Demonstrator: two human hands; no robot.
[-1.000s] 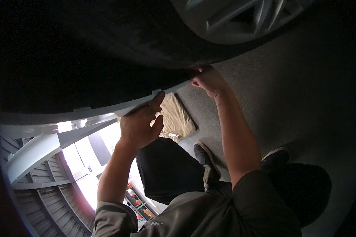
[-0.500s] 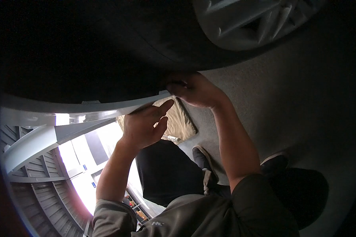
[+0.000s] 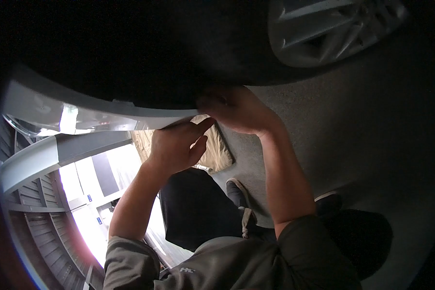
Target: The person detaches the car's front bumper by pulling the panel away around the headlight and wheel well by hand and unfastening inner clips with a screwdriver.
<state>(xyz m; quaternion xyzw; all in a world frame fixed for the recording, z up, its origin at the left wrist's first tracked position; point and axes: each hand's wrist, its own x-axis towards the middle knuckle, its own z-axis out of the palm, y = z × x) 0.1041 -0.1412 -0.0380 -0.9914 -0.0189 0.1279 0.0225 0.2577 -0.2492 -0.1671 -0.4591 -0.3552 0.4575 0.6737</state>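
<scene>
One head-worn view, forward and down, near the left hand (image 3: 176, 147) and right hand (image 3: 241, 112).

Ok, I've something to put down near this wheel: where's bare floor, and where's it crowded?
Dim bare floor lies right of the right forearm, between tire and right shoe; less between that forearm and the tan mat. Crowded: beside the white panel, where left hand and right hand nearly meet.

Your grey, rough-textured floor (image 3: 319, 121) spreads widest toward your 3 o'clock. Near the middle of your view, a tan, creased pad (image 3: 218, 151) lies on it, with a small pale item (image 3: 204, 168) at the pad's 6 o'clock edge. Your dark shoes (image 3: 236, 192) stand on the floor, toward 5 and 4 o'clock.
</scene>
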